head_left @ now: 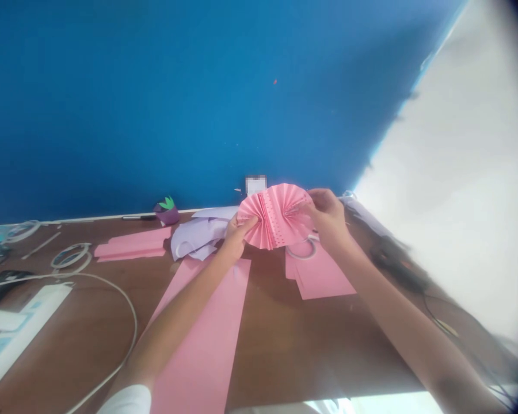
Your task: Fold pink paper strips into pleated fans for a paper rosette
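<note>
A pleated pink paper fan (273, 221), spread into two rounded halves with a dotted band down its middle, is held up above the table. My left hand (236, 237) pinches its left half, thumb lying on the folds. On the other side, my right hand (328, 214) grips the right half, with its fingertips partly hidden by the paper. Below the fan, pink paper sheets (326, 276) lie with a roll of tape (302, 249) on top. A long pink sheet (207, 333) stretches under my left forearm.
Crumpled lilac paper (201, 233), a folded pink strip (133, 244) and a purple pot (167, 211) sit toward the wall. At left lie a white power strip (26, 339), a looping cable (133, 322) and coiled tape rings (71, 257). A dark object with cords (399, 267) is at right.
</note>
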A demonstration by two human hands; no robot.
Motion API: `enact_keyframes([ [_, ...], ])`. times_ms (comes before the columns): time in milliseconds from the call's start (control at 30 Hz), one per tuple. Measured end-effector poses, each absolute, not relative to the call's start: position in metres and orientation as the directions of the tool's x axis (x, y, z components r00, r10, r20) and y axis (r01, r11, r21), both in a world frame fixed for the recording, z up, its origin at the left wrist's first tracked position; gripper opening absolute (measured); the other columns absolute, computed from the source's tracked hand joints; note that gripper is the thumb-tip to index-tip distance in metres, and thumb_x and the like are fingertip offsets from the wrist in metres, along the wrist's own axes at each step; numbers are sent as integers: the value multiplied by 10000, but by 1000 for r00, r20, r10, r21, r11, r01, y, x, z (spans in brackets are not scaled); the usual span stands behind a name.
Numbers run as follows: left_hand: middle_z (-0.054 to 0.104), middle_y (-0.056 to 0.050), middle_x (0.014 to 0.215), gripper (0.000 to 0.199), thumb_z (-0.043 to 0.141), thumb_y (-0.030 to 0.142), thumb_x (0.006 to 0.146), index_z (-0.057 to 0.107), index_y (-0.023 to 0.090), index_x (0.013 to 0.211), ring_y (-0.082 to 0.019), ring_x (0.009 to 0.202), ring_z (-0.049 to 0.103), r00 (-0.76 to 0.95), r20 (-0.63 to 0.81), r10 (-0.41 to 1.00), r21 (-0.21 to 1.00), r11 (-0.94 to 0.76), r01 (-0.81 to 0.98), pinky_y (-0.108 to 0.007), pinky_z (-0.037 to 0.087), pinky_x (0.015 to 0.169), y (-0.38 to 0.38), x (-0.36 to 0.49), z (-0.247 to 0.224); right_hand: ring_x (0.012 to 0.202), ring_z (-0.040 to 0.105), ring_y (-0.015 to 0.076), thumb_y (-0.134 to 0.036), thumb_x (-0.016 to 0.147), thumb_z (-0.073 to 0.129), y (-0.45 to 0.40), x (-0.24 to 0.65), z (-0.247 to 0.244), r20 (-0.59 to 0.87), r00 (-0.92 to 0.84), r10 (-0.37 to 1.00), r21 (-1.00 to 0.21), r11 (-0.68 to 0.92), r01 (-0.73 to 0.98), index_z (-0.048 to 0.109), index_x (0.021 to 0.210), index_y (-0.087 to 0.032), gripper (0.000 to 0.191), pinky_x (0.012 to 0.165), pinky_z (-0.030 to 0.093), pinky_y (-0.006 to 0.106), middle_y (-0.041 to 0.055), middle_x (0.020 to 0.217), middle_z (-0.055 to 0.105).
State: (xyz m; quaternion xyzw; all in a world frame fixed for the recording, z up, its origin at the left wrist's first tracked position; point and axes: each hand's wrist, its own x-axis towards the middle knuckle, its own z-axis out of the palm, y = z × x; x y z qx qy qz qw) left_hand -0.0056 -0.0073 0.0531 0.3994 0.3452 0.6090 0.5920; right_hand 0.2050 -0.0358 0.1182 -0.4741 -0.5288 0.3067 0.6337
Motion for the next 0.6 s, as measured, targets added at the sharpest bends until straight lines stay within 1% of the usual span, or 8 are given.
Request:
enact_keyframes([
  [100, 723, -56, 1063, 547, 821, 285, 667, 627, 214, 1174, -232, 1050, 684, 57, 153, 987, 883, -111, -457, -441, 467, 1044, -10, -5, 57, 807, 637, 182, -280, 752, 675, -36, 203, 117, 424, 292, 857, -905, 386, 180, 585, 938, -230, 213, 723, 527, 342, 29, 892, 664],
  [200, 711, -58, 1135, 599, 785, 241, 701, 589, 237, 1267, -237, 1161, 635, 100, 218, 971, 870, -146, -471, -430, 418, 1100, -16, -1, 62, 797, 630, 176, -272, 765, 654, -35, 202, 116, 437, 283, 854, -898, 395, 194, 574, 961, -230, 215, 726, 521, 341, 28, 903, 655],
  [367, 670, -68, 1248, 671, 741, 242, 753, 498, 276, 1377, -240, 1277, 556, 126, 247, 961, 871, -163, -464, -444, 369, 1140, -23, 6, 71, 820, 617, 172, -265, 780, 632, -37, 199, 116, 455, 274, 848, -889, 411, 203, 559, 951, -236, 189, 736, 510, 334, 25, 905, 647],
  [467, 649, -66, 1285, 698, 742, 252, 764, 462, 291, 1402, -231, 1297, 537, 111, 251, 962, 871, -175, -458, -430, 355, 1152, -25, 6, 73, 818, 607, 169, -257, 782, 634, -40, 196, 118, 436, 273, 857, -897, 392, 203, 553, 945, -233, 183, 724, 500, 324, 27, 899, 643],
  [600, 652, -66, 1254, 649, 748, 291, 776, 478, 282, 1365, -229, 1221, 592, 116, 188, 975, 875, -113, -470, -432, 405, 1109, -24, 5, 72, 736, 581, 147, -294, 813, 637, -43, 193, 119, 401, 225, 888, -915, 378, 141, 503, 1014, -250, 246, 630, 460, 283, -3, 826, 605],
])
